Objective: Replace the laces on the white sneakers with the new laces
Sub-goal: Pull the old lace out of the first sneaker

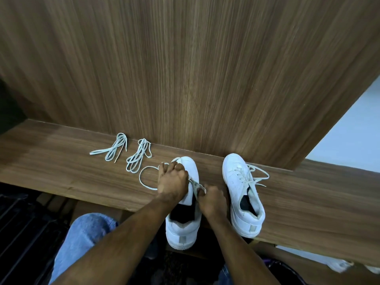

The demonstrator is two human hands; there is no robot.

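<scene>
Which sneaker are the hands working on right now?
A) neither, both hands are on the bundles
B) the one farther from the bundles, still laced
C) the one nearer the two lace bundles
C: the left hand and right hand are on the left sneaker, beside the lace bundles; the right sneaker sits untouched, still laced.

My shelf [61, 171] and the back panel [185, 68] — brown wood-grain, matt, fine streaks. Both sneakers, near [186, 204] and right [242, 194] — smooth white leather-like uppers, slight sheen. Spare laces [115, 149] — flat woven cloth. My knee [82, 239]: blue denim.
</scene>
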